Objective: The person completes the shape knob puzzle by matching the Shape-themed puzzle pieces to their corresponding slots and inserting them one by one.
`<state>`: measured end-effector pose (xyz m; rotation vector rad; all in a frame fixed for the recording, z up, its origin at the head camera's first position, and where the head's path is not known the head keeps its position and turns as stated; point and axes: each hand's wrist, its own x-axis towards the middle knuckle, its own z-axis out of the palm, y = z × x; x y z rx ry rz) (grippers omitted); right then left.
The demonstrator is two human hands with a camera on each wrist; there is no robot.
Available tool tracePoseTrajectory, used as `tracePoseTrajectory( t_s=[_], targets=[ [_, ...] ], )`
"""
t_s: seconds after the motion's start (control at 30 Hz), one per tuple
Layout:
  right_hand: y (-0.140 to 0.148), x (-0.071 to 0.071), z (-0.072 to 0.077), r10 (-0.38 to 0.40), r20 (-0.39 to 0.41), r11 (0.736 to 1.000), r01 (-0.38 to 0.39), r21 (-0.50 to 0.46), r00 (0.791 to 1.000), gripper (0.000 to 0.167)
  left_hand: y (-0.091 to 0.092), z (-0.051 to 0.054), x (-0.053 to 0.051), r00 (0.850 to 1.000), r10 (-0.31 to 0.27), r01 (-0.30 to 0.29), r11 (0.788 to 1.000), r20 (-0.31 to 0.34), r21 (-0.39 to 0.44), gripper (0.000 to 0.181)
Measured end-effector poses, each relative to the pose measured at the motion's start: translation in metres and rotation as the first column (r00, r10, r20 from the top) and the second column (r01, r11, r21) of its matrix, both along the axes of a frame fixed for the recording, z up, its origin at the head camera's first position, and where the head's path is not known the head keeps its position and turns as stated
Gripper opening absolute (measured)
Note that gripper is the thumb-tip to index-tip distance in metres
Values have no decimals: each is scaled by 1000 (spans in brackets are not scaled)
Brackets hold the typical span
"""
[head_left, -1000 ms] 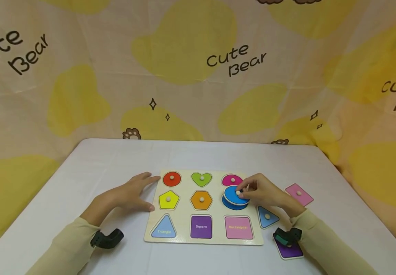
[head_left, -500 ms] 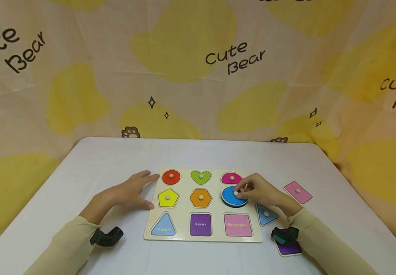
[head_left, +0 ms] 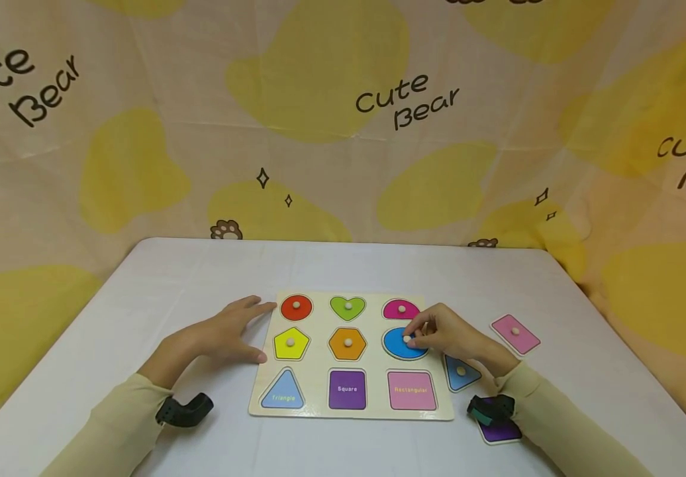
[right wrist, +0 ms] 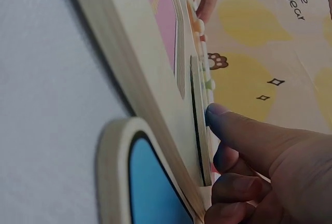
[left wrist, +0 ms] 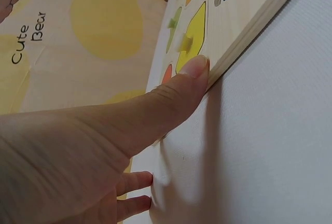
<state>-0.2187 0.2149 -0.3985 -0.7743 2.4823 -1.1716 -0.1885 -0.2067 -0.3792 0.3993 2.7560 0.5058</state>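
Note:
My right hand (head_left: pixel 447 331) pinches the knob of the blue oval puzzle piece (head_left: pixel 395 344), which lies over its place at the right of the middle row on the wooden shape board (head_left: pixel 318 384). In the right wrist view the oval piece's edge (right wrist: pixel 198 125) stands a little above the board's face. My left hand (head_left: pixel 220 338) rests at the board's left edge, fingers spread, its thumb touching the rim beside the yellow pentagon (left wrist: pixel 194 35). Knobbed pieces also sit in the board: a red circle (head_left: pixel 296 308), green heart (head_left: pixel 347 308), magenta half circle (head_left: pixel 393 309) and orange hexagon (head_left: pixel 343 351).
The board's bottom row shows the printed triangle (head_left: pixel 283 391), square (head_left: pixel 347 397) and rectangle (head_left: pixel 411 397) recesses. To the right on the white table (head_left: pixel 200 271) lie a blue triangle (head_left: pixel 457 379), a pink rectangle (head_left: pixel 524 339) and a purple square (head_left: pixel 500 432), partly under the wrist camera.
My right hand has lowered the blue oval from a tilted position above its recess until it lies level over it. The left hand has stayed at the board's edge.

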Motion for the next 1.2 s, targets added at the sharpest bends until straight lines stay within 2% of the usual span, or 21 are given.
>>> tracePoseTrajectory(
  t_s=[0.47, 0.63, 0.8, 1.0, 1.2],
  targets=[
    [-1, 0, -1, 17, -13, 1000, -17, 9, 1000, 15, 0, 0, -1, 1000, -1, 0, 1000, 11, 20, 100],
    [2, 0, 4, 60, 0, 998, -60, 21, 998, 18, 0, 1, 0, 1000, -2, 2, 1000, 13, 20, 101],
    [7, 0, 13, 71, 16, 996, -72, 48, 997, 20, -2, 0, -1, 1000, -4, 4, 1000, 8, 19, 100],
    [13, 1, 15, 72, 11, 997, -72, 40, 997, 22, -3, 0, -1, 1000, -9, 9, 1000, 6, 23, 100],
    [27, 7, 16, 32, 9, 998, -33, 62, 999, 21, -2, 1, 0, 1000, -4, 4, 1000, 12, 26, 99]
  ],
)
